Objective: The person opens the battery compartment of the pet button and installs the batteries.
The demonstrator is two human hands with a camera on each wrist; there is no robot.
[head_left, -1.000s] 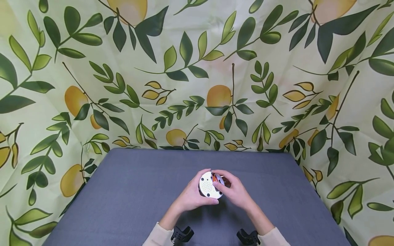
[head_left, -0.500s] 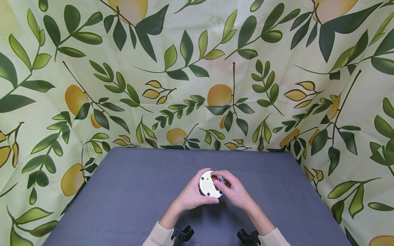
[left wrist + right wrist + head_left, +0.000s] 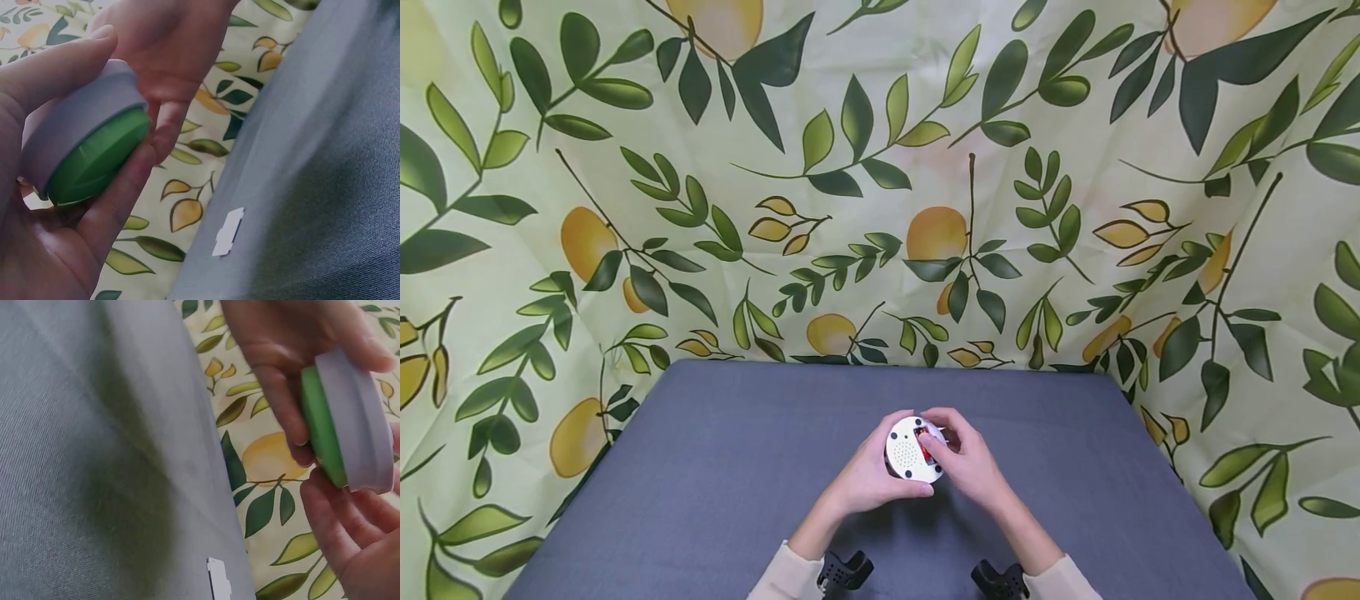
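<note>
A round white device [image 3: 904, 457] with small dark feet and a patch of tiny holes is held above the table, underside facing up. My left hand [image 3: 867, 477] grips it by its rim, thumb along the near edge. A slot on the right of that face bares red batteries [image 3: 928, 457]. The thumb of my right hand [image 3: 972, 460] presses on them, while its fingers reach round the far rim. Both wrist views show the device's green domed side [image 3: 103, 155] facing down. A small white battery cover [image 3: 229, 232] lies on the table.
The table [image 3: 737, 450] has a grey-blue cloth top. Cloth printed with lemons and leaves [image 3: 850, 200] hangs behind it and along both sides. Black straps with camera mounts [image 3: 846, 571] sit at both wrists.
My right fingers have shifted up and away from the slot's upper end, which they covered before, and more of the slot shows. The left hand and the device have stayed in place.
</note>
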